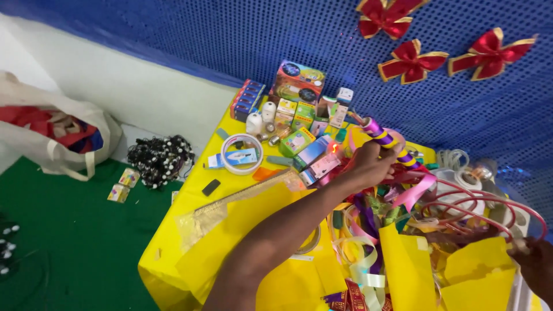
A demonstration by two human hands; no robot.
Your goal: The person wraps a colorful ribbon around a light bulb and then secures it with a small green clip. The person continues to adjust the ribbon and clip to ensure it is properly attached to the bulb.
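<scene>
Striped stick — left hand gripping, right hand cropped

ribbons: glossy satin | table cover: smooth, perhaps plastic | bows: shiny cloth

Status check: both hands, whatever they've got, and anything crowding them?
Left hand closed on a purple-and-yellow wrapped stick. Right hand at the frame's edge near red wire hoops, grip unclear. Loose ribbons and small boxes crowd the yellow table.

One head camera looks down and forward, from near, at the yellow table; the blue wall stands at twelve o'clock.
</scene>
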